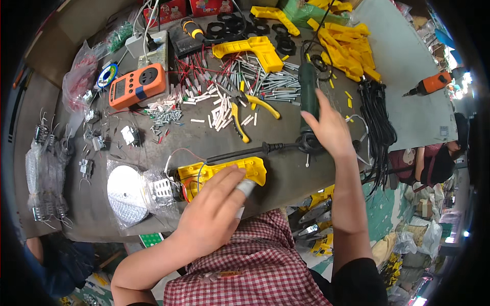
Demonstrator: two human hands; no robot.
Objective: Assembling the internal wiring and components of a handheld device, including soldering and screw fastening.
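My left hand (pixel 217 206) lies over a yellow plastic tool housing (pixel 250 171) near the front edge, its fingers curved across it and white tape round one finger. Red and blue wires show inside the housing, and a black power cord (pixel 229 154) runs along its far side. A perforated metal plate (pixel 162 188) and a white disc (pixel 125 186), both in bubble wrap, adjoin its left end. To the right, my right hand (pixel 332 127) is beside a dark green electric screwdriver (pixel 308 89), thumb and fingers apart. The screwdriver stands bit toward me; the thumb overlaps its body.
Yellow-handled pliers (pixel 237 120), white sleeves (pixel 222 112) and many screws (pixel 270 84) cover the middle. An orange meter (pixel 138 86) lies left. Yellow housings (pixel 347 48) and black cords (pixel 375 122) are piled right. An orange drill (pixel 434 82) is farther right, near another person (pixel 429 166).
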